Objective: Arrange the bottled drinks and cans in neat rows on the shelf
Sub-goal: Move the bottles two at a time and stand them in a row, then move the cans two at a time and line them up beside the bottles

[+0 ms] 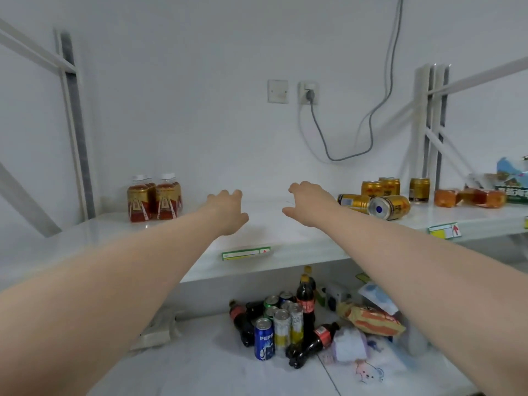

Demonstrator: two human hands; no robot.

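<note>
Both arms reach out over the white shelf (300,247). My left hand (228,210) and my right hand (308,202) hover above its bare middle, fingers apart, holding nothing. Several amber tea bottles (155,200) with red-gold labels stand together at the shelf's back left. To the right are gold cans: three upright (381,187) and two lying on their sides (390,207). Amber bottles (468,197) lie flat further right. On the floor below stand a blue Pepsi can (264,338), tall slim cans (288,328) and dark cola bottles (305,298), some fallen over.
Snack bags and packets (371,321) lie on the floor right of the drinks. A grey cable (323,138) hangs from a wall socket behind the shelf. Shelf uprights stand at left (74,124) and right (431,124). Price tags (245,252) clip to the shelf's front edge.
</note>
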